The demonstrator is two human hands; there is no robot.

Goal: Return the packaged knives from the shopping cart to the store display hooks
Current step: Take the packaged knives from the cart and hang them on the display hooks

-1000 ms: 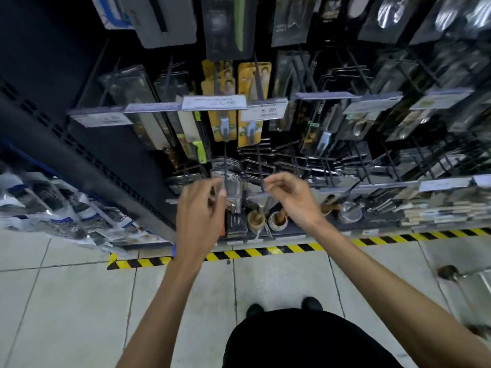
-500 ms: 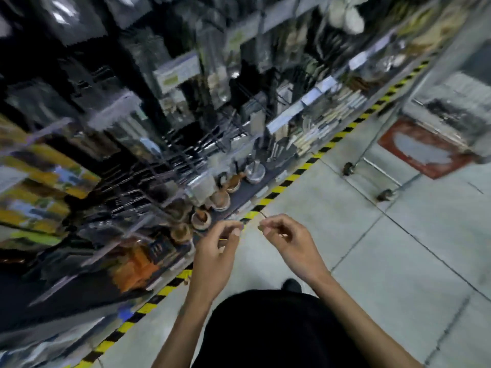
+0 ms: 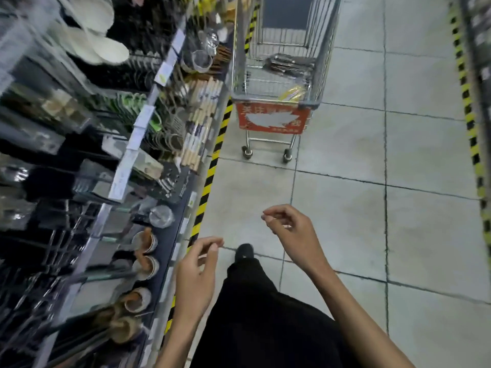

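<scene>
A wire shopping cart (image 3: 275, 118) with a red front panel stands ahead in the aisle. Dark packaged knives (image 3: 288, 64) lie in its basket, with a yellow package (image 3: 292, 92) nearer the front. The display hooks (image 3: 66, 251) run along the shelving on my left, blurred. My left hand (image 3: 196, 272) hovers beside the shelf's lower edge, fingers loosely curled and holding nothing. My right hand (image 3: 291, 232) is raised over the floor tiles, thumb and forefinger close together, with nothing visible in it. Both hands are well short of the cart.
Shelving (image 3: 138, 134) with utensils, price tags and wooden-handled tools fills the left side. Yellow-black hazard tape (image 3: 212, 166) marks the shelf base, and another strip (image 3: 470, 123) runs at the right. Grey floor tiles (image 3: 345, 208) lie between me and the cart. My black shoe (image 3: 244, 252) points forward.
The view has swung right from the display hooks toward the aisle and cart. Both hands came off the hooks, lowered and spread apart, holding nothing.
</scene>
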